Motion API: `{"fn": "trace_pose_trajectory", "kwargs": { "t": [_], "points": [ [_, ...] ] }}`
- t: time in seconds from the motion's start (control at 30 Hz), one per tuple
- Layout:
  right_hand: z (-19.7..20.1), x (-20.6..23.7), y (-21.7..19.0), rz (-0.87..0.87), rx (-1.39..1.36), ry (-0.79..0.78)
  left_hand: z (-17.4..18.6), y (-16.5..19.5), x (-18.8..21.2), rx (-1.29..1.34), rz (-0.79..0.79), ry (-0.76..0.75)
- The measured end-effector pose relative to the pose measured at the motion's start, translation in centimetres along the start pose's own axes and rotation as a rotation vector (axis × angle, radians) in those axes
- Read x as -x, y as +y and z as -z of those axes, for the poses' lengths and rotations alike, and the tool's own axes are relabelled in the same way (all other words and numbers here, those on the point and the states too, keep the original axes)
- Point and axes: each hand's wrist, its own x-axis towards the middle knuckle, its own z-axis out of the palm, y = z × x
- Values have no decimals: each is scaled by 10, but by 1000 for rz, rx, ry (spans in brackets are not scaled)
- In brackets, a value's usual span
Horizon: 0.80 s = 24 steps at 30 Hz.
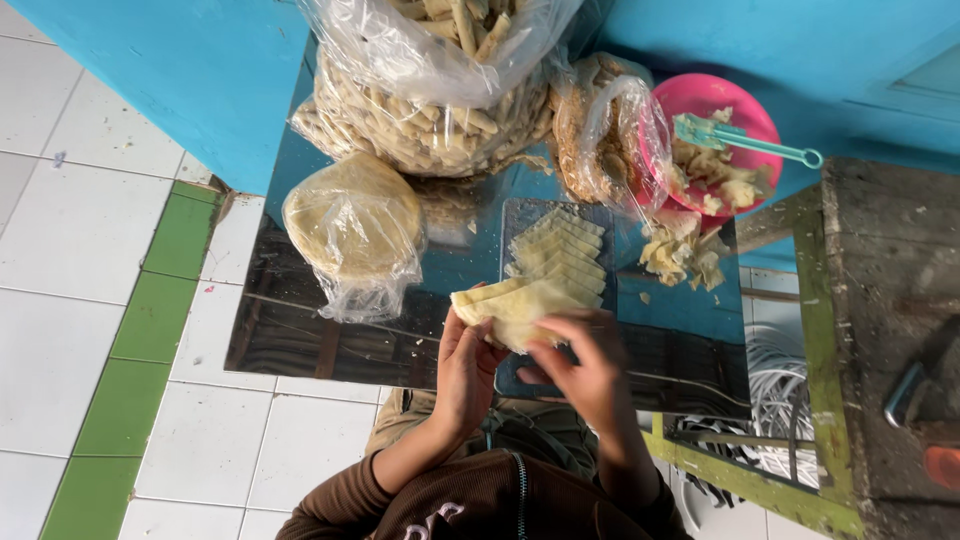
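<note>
Both of my hands hold a thin pale-yellow dough sheet (515, 303) over a shiny metal table (300, 330). My left hand (467, 366) grips its left edge from below. My right hand (585, 365) pinches its lower right part with bent fingers. Just beyond the sheet lies a row of overlapping folded pieces (560, 250) on a dark tray (516, 215).
A clear bag of round dough sheets (352, 225) lies left. Large bags of rolled sticks (430, 100) stand behind. A pink bowl (712, 98) with filling holds a teal scraper (745, 142). Loose filling (682, 250) lies by the tray. A wooden bench (885, 330) stands right.
</note>
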Motion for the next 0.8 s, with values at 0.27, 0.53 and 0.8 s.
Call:
{"fn": "trace_pose_trajectory", "kwargs": {
  "t": [0.27, 0.53, 0.8],
  "points": [
    [1, -7, 17, -866, -794, -20, 2, -6, 10, -40, 2, -37],
    [-17, 9, 51, -661, -393, 11, 10, -2, 9, -303, 22, -5],
    [-4, -5, 50, -474, 11, 19, 22, 21, 6, -285, -233, 133]
  ]
}}
